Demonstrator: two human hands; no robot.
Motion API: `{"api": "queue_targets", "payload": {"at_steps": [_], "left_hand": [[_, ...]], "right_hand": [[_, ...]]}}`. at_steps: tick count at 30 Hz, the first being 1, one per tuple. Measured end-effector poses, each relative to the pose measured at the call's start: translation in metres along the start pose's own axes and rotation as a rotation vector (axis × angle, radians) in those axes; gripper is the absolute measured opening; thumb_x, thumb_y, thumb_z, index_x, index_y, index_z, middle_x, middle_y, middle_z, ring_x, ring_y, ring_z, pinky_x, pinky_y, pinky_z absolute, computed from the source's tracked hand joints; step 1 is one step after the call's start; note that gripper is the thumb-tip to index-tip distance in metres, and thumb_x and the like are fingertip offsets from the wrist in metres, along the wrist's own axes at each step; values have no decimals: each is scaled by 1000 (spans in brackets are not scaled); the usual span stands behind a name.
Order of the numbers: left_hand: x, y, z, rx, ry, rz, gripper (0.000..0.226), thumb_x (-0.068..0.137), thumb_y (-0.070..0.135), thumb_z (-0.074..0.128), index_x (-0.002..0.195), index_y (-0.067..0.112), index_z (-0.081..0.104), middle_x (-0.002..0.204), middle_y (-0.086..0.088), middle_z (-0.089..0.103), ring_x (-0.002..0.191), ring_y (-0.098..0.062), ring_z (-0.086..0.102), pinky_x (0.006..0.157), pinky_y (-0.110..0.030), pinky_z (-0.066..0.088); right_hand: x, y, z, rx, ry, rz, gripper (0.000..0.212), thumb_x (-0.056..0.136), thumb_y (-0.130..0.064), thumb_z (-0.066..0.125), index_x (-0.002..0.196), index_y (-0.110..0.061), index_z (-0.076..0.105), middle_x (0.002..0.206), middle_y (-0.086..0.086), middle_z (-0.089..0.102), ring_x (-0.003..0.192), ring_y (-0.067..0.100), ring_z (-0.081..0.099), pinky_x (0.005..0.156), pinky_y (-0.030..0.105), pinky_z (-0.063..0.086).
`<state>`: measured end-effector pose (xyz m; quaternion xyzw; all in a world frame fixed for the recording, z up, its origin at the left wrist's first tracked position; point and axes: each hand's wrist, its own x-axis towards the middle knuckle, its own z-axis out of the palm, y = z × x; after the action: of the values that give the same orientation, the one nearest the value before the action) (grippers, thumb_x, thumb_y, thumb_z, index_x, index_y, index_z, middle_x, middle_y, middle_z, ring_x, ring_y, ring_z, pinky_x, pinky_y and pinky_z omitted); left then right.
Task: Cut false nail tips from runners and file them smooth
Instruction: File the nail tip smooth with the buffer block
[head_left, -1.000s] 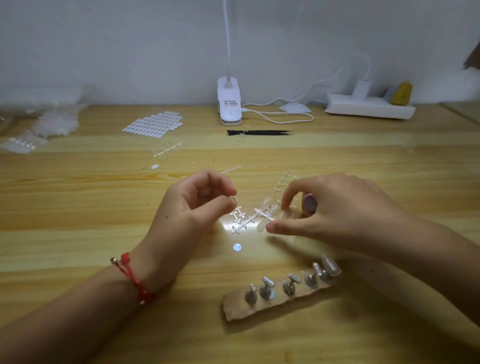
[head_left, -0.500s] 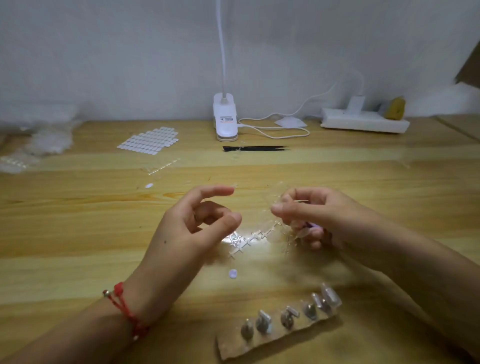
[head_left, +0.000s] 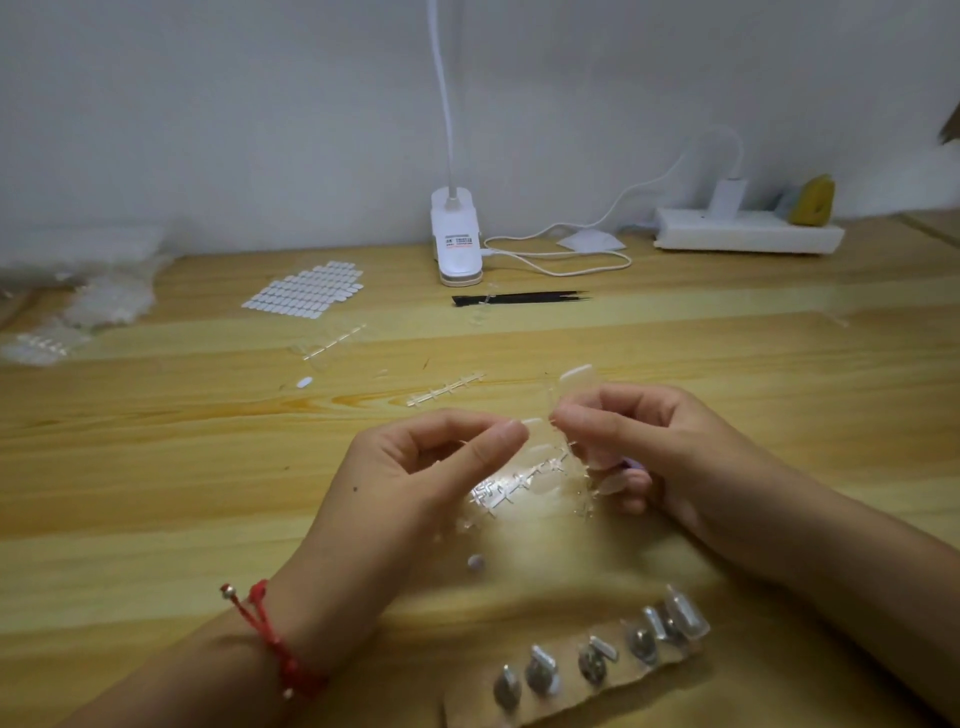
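Nail-tip runner (head_left: 573, 382) pinched: left hand (head_left: 415, 467), right hand (head_left: 654, 447); cardboard strip (head_left: 567, 702) carries tips (head_left: 687, 616).

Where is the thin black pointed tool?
Head view: the thin black pointed tool lies far centre on the wooden table, just in front of the white clip-lamp base.

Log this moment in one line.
left hand: pinches nail tip | right hand: holds runner | black tool: idle on table
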<state>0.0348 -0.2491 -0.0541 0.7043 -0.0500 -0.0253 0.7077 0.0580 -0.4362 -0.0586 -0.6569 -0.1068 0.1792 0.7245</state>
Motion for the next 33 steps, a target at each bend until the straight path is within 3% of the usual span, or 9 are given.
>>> {"api": "queue_targets", "payload": {"at_steps": [4,9,13,17,19,22,25,30,33], "left_hand": [[0,-3,-2,-28,-49,21,23,64,38,71,77,20,77,51,15,55,46,3,46,46,-7,37],[0,-3,-3,10,-122,66,21,68,36,69,76,18,77,50,19,54,44,6,45,48,-3,34],[0,-4,-2,43,-144,106,29,66,43,68,82,21,78,54,19,58,45,6,45,48,-2,33],[0,-8,-2,-9,-21,89,18,60,43,70,64,25,73,48,17,52,43,4,44,46,-5,34],[1,-9,-2,-27,45,118,18,58,41,71,53,24,67,46,16,49,42,3,43,46,-5,34],[3,-12,-5,-31,121,148,20,61,32,81,53,22,65,50,11,46,45,-1,37,47,-8,34],[5,-15,-8,-65,133,116,13,68,36,67,64,24,71,57,2,42,49,-6,36,45,-11,33],[3,-14,-7,-27,32,118,15,70,39,65,72,27,74,56,8,46,51,-2,40,47,-9,34],[2,-13,-7,10,25,108,12,73,37,70,71,25,71,56,6,46,51,-3,40,47,-10,34]], "right_hand": [[1,1,1,11,30,-8,13,67,-31,79,63,-22,71,54,-10,47,44,4,34,42,14,32],[-1,-1,0,-29,-66,1,14,65,-32,83,64,-23,73,56,-7,49,44,3,38,43,13,36],[-2,-1,-1,-95,-114,2,16,69,-40,75,67,-24,73,56,-9,50,45,2,39,44,12,37],[1,2,2,-87,23,1,20,60,-35,86,61,-22,70,55,-6,45,44,5,35,38,13,32],[0,4,5,-205,101,-27,25,57,-40,87,60,-24,69,54,-6,47,43,7,39,36,15,32],[0,4,9,-403,97,-50,33,61,-54,78,82,-30,73,62,-9,61,50,3,54,41,14,38],[3,4,4,-193,132,5,42,73,-56,65,102,-27,71,77,-4,60,55,3,47,40,17,33],[6,6,0,112,189,29,38,93,-12,35,112,-14,68,92,10,60,57,10,49,49,22,45],[4,5,0,324,95,47,37,89,-2,42,114,-4,69,87,12,63,65,15,58,61,26,54]]}}
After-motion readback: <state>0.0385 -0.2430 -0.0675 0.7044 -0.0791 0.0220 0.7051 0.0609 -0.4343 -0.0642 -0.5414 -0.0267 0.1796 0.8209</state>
